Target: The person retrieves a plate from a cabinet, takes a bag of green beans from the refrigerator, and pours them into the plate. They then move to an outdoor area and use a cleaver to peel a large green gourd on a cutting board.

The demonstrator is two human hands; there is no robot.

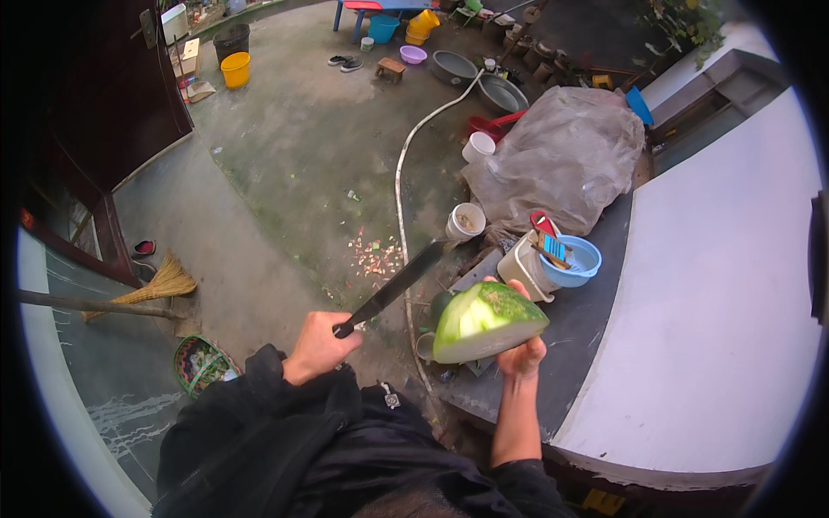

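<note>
My left hand (pixel 322 346) grips the handle of a long dark-bladed knife (pixel 398 285). Its blade points up and to the right, away from my body. In my right hand (pixel 521 356) rests a large cut piece of green-skinned gourd or melon (pixel 489 317), perhaps winter melon. Part of its rind has been pared off on the left side, baring pale green flesh. A flat whitish cut face is turned toward me. Blade and gourd are apart. The fingers of my right hand wrap around the far side and underneath, partly hidden by the gourd.
A pale hose (pixel 403 194) runs across the concrete, past scattered peelings (pixel 375 256). A white bucket (pixel 465 221), a light blue basin (pixel 576 262) and plastic sheeting (pixel 557 155) lie to the right. To the left are a straw broom (pixel 155 285) and a woven basket (pixel 201 369).
</note>
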